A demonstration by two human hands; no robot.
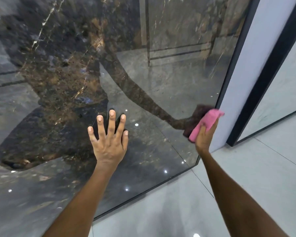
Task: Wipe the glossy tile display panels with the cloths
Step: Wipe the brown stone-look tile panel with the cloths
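A large glossy dark marble tile panel (161, 82) stands upright and fills most of the view, mirroring me and the room. My left hand (108, 142) lies flat against its lower middle with the fingers spread and straight. My right hand (204, 136) grips a folded pink cloth (206, 122) and presses it to the panel's lower right, right by the black edge frame (232, 65). The cloth's dark reflection shows just to its left.
A white panel side with black trim (256, 74) stands to the right, and another pale display panel (284, 93) beyond it. Light grey floor tiles (246, 177) run along the panel's base. Ceiling lights glint in the glossy surface.
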